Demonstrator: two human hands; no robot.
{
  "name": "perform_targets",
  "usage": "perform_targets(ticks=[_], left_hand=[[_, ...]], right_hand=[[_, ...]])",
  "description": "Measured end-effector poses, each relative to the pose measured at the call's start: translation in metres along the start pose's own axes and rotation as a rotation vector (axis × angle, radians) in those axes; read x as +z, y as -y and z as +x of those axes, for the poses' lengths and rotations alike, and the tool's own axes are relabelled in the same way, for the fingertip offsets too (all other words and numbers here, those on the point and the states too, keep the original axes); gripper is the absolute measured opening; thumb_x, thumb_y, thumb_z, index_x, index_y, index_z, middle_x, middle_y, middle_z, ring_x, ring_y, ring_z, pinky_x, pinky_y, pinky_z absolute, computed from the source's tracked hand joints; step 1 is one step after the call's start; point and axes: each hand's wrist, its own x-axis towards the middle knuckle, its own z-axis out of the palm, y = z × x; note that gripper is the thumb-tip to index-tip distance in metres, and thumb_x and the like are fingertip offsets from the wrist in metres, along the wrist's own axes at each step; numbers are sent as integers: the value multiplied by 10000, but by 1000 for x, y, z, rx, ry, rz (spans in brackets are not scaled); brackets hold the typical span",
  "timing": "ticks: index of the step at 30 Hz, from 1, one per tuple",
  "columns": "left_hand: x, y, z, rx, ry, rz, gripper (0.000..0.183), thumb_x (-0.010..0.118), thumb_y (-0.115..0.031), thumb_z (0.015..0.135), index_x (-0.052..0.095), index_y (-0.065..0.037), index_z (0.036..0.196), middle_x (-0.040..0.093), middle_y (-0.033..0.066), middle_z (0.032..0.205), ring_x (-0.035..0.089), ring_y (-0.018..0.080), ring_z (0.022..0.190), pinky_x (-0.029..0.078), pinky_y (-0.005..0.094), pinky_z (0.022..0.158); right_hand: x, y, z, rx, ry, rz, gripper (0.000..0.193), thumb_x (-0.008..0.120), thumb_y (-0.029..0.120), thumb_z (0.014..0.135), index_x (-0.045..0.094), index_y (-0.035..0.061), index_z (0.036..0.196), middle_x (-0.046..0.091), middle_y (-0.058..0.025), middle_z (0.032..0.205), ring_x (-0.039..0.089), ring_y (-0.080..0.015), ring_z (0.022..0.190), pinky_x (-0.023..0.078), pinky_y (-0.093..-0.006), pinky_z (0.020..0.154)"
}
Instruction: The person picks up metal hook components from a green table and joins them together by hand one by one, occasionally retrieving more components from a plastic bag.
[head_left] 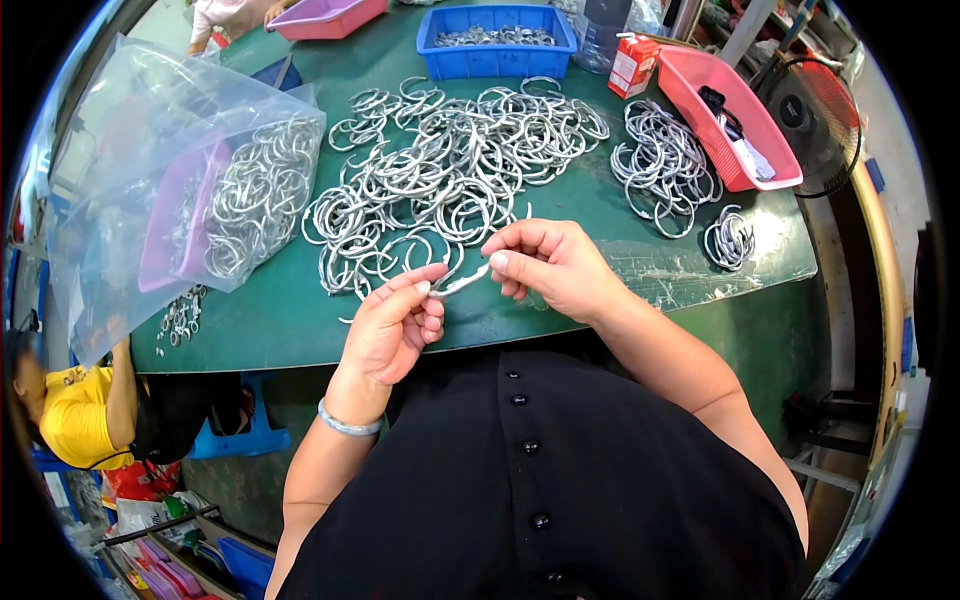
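Observation:
Near the table's front edge, my left hand (392, 325) and my right hand (558, 268) pinch the two ends of one silvery open metal ring (462, 283). Its curve shows between my fingertips; the ends are covered by them. Just beyond my hands spreads a large heap of similar open rings (450, 165), tangled and overlapping. To the right lies a smaller pile of rings (665, 165), with a little cluster of rings (730, 240) nearer me. More rings (262, 195) show at the left through a clear plastic bag (150, 130).
The green table (270, 320) also bears a blue bin (498, 62) of small metal pieces, a pink basket (728, 125), a drink carton (634, 66) and small metal parts (182, 315). A black fan (815, 125) stands right. A person in yellow (88, 415) sits at left.

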Motion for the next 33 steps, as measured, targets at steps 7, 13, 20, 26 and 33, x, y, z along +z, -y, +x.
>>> perform_targets(ticks=[7,13,20,26,33], left_hand=[[2,2,0,0,-4,6,289,470,-95,844,504,45,1095,548,36,661,485,94,538,397,210,499],[5,2,-1,21,-16,24,278,473,-98,846,516,37,1085,554,38,663,484,93,541,402,208,507],[6,3,1,95,-37,83,255,480,-92,844,535,17,1067,561,42,664,488,94,544,408,208,514],[9,3,-1,122,-38,77,201,503,-78,839,568,-11,1017,581,46,668,523,94,543,434,197,502],[11,3,0,125,-50,90,204,503,-77,840,566,-9,1021,580,45,673,523,91,548,435,199,505]], right_hand=[[-1,-1,-2,17,-18,19,152,564,125,826,586,8,919,589,-21,728,540,-62,605,449,-193,533],[-1,-1,-4,22,-16,28,140,603,105,793,575,14,896,572,-8,724,524,-52,596,438,-190,523],[-1,0,-3,-24,-3,-3,227,659,69,740,565,1,935,564,-11,753,520,-45,632,435,-178,555],[-2,-3,-5,-17,-5,-21,240,664,62,728,556,0,933,541,0,751,503,-36,648,422,-171,581],[-1,-1,-5,-15,-31,32,211,659,65,728,545,-15,887,525,8,727,472,-32,638,404,-169,565]])
